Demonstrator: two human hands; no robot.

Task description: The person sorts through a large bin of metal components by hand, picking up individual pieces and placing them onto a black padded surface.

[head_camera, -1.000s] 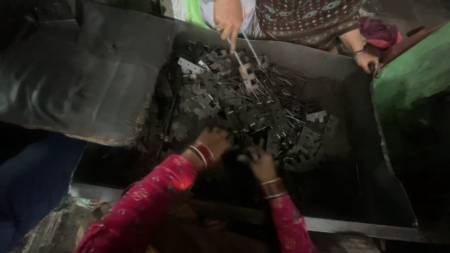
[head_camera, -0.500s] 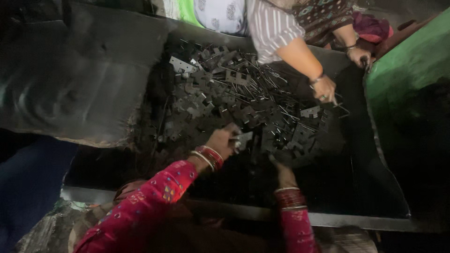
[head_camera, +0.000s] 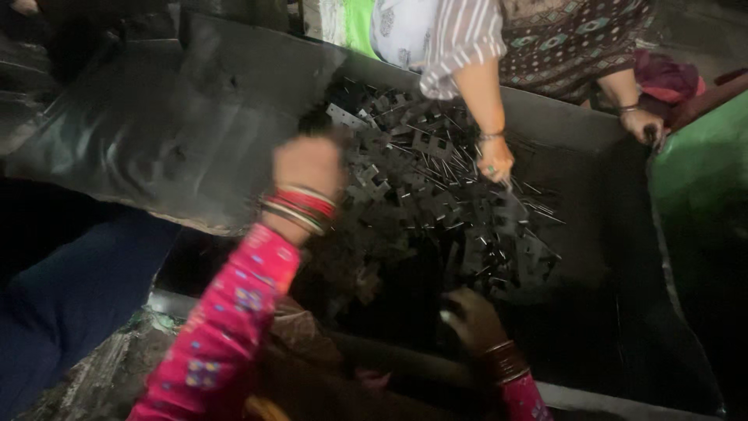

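Right at the grip, the left hand (head_camera: 308,162) is up above the near-left edge of the pile of metal pieces (head_camera: 436,195), curled into a loose fist. It's blurry, so I honestly can't tell if there's a piece inside it or not. The red and gold bangles (head_camera: 300,207) sit on the wrist just below, then the pink patterned sleeve (head_camera: 226,327).

The right hand (head_camera: 471,316) is lower and nearer the person, down in the dark part of the tray (head_camera: 623,312), just short of the heap's near edge. Fingers look bent, something small and pale shows at the fingertips, but whether it's gripping anything I can't say.

Looks to me like the sorting or picking step: flat cross-shaped plates and thin pins, all tangled. I'd guess pulling one clear takes a careful pinch, since they interlock and pins poke out everywhere.

Further out across the pile, another person's hand (head_camera: 495,160) reaches into the far side, striped sleeve (head_camera: 460,39) above it. Their other hand (head_camera: 643,125) rests on the tray's far-right rim. That's the main thing in the way, two people working one heap. A dark sheet (head_camera: 156,132) slopes off to the left, and a green bin edge (head_camera: 701,171) sits to the right.
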